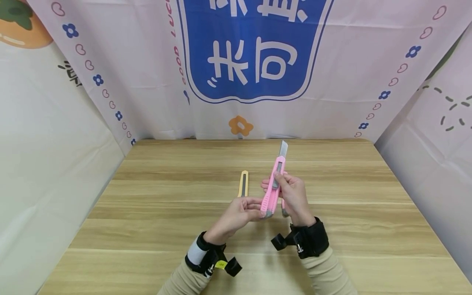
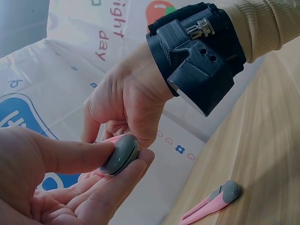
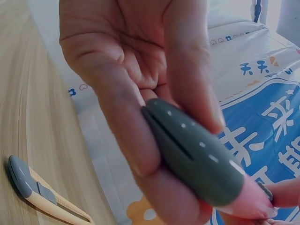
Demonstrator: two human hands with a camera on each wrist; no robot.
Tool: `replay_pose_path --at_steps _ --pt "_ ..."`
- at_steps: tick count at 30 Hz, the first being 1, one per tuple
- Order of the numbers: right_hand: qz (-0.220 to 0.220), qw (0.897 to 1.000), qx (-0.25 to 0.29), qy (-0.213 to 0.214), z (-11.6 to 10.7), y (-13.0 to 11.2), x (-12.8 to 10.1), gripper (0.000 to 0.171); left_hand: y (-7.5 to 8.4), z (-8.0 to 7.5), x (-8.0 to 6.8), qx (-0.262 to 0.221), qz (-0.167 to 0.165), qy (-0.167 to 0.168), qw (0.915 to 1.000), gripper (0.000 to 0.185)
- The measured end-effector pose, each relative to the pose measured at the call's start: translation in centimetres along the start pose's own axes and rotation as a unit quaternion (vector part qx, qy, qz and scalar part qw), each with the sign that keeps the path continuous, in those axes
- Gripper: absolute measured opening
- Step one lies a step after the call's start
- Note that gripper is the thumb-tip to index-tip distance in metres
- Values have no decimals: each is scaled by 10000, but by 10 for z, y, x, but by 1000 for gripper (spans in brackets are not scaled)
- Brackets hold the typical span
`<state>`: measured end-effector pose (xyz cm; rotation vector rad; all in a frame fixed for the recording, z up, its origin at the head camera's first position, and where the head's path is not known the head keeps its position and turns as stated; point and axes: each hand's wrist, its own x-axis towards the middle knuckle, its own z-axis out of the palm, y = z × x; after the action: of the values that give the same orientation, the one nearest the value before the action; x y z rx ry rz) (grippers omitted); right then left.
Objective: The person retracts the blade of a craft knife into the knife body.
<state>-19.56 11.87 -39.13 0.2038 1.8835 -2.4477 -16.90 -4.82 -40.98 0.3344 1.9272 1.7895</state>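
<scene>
Pink box cutter (image 1: 272,189) held above the wooden table (image 1: 155,229), near its middle, blade (image 1: 283,148) out and pointing away toward the back curtain (image 1: 254,53). Left hand (image 1: 237,215) pinching the grey end cap (image 2: 120,153) between thumb and curled fingers; same cap filling the right wrist view (image 3: 197,150), thumb on one side, fingers on the other. Right hand (image 1: 293,194) wrapped round the middle of the handle, thumb laid on the slider near the top, remaining fingers curled behind the body. Both wrists strapped with black camera mounts (image 1: 306,241), beige sleeves below. Yellow box cutter (image 1: 243,183) flat on the table just beyond the left hand, blade retracted, lying lengthwise away from the person; seen again low in the right wrist view (image 3: 44,197), apart from both hands. Second pink cutter with grey cap (image 2: 211,202) lying on the table in the left wrist view; in the head view only a grey end visible just beside the right hand, the rest hidden behind it. Curtain printed with a blue panel, flowers and hearts closing off the back and both sides. Blade tip clear of everything, nothing between it and the curtain.
</scene>
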Motion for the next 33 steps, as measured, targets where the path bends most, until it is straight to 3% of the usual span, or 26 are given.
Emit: replay_pose_path --at_steps 33 --pt "300 9989 -87 -341 -2 0 0 43 -1 0 0 -199 50 13 9998 44"
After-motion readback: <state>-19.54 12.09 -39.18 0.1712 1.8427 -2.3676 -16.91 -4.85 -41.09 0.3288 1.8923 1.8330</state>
